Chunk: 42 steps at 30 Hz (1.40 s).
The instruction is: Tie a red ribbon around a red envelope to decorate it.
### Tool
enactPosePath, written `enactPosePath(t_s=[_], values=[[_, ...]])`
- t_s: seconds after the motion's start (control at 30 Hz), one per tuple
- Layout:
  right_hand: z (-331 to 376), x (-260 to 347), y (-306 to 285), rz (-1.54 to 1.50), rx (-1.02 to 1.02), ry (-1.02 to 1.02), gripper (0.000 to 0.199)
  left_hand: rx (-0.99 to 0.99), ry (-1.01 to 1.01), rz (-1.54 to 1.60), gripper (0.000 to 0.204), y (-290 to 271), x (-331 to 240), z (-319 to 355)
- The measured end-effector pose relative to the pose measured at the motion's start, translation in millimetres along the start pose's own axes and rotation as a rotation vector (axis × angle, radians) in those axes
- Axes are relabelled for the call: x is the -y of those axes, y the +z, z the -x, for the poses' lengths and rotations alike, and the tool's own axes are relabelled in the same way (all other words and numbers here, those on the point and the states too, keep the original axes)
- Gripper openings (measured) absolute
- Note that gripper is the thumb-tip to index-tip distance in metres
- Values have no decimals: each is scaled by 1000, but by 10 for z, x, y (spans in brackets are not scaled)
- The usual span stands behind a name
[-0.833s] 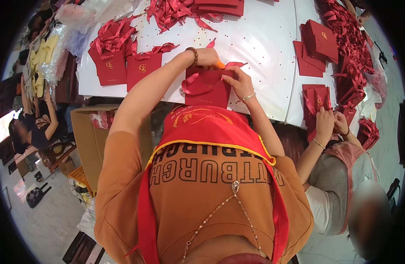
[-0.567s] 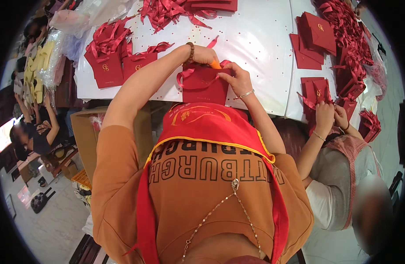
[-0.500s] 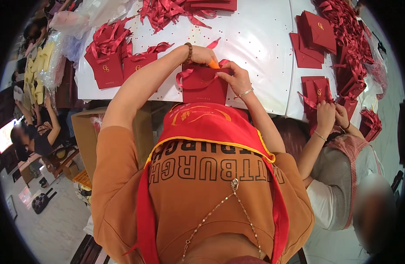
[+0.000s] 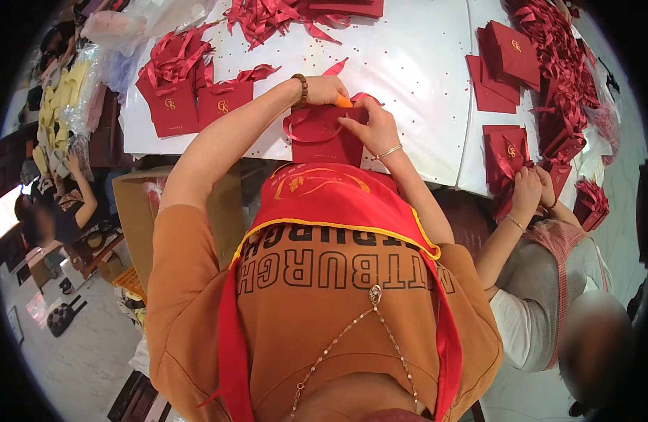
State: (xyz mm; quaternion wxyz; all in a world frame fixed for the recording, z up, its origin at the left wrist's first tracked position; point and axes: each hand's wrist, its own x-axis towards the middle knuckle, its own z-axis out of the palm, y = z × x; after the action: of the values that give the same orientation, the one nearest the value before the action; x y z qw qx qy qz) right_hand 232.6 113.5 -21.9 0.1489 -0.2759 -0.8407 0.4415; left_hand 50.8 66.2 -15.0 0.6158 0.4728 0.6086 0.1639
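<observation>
A dark red paper gift bag (image 4: 327, 151) lies on the white table at its near edge, in front of me. A red ribbon handle (image 4: 293, 126) loops over its upper part. My left hand (image 4: 325, 90) is closed at the bag's far edge, with a small orange piece (image 4: 343, 102) showing at its fingertips; whether it is held or worn I cannot tell. My right hand (image 4: 374, 128) grips the bag's upper right corner, its index finger by the ribbon and its thumb across the front. What the left fingertips touch inside the bag is hidden.
Stacks of red bags with ribbons (image 4: 172, 109) lie left; more bags (image 4: 510, 56) and a ribbon heap (image 4: 552, 42) lie right. At right, a co-worker's hands (image 4: 531, 190) handle another bag. A cardboard box (image 4: 144, 211) stands below the table's left edge. Red specks dot the tabletop.
My right thumb has shifted left and slightly down across the bag's front. The orange piece at my left fingertips has tilted flatter. The bag stays in place.
</observation>
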Motion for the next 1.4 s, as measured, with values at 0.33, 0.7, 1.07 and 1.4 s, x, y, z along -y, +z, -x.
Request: enactPosePath(t_s=[0.33,0.7,1.07,1.4], values=[[-3,-62,98,-45,-91,-103,26,-127,143,-167,23,57,70,41],[32,20,14,-77,-14,-105,22,-498,-64,186,31,-365,-23,227],[47,-23,26,-120,-24,-97,21,-305,-73,232,28,-189,-30,150],[45,99,22,287,-385,-435,35,-275,-3,-49,26,-63,39,111]])
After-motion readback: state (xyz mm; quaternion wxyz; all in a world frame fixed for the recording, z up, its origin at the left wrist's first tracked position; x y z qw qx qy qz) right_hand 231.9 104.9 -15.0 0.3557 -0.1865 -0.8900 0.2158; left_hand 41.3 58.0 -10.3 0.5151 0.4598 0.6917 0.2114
